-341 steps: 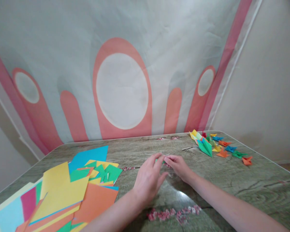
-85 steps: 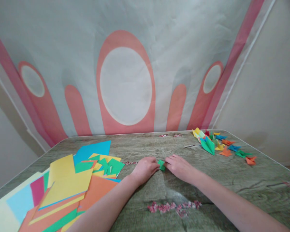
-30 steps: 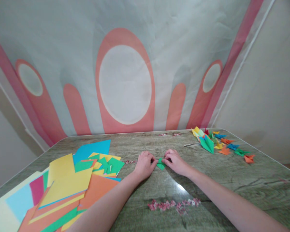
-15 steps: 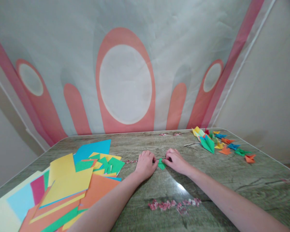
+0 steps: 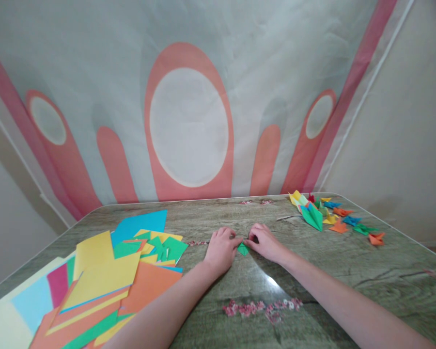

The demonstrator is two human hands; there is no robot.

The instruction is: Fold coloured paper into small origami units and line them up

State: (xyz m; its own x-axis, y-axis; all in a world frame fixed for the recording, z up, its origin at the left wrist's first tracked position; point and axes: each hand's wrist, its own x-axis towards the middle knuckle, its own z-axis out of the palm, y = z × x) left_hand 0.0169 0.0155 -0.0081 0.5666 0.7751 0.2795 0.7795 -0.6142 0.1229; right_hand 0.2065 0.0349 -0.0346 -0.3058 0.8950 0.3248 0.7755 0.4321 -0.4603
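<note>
A small folded piece of green paper (image 5: 243, 249) lies on the table between my two hands, its pointed end toward me. My left hand (image 5: 221, 248) rests on the table at the paper's left side, fingers bent, with thumb and fingertips at its upper left edge. From the right, my right hand (image 5: 264, 242) pinches the paper's upper right edge between thumb and curled fingers. The fingertips of both hands nearly meet at the top of the paper and cover part of it.
To the left spreads a pile of coloured paper sheets (image 5: 105, 276), with green and yellow scraps (image 5: 162, 246) on top. Folded paper planes (image 5: 311, 216) and several small origami figures (image 5: 338, 226) stand at the back right. A printed backdrop (image 5: 189, 126) rises behind the wooden-patterned table (image 5: 366, 291).
My left fingers have shifted slightly right, over the top of the green paper, and less of its upper part shows. The right hand has barely moved.
</note>
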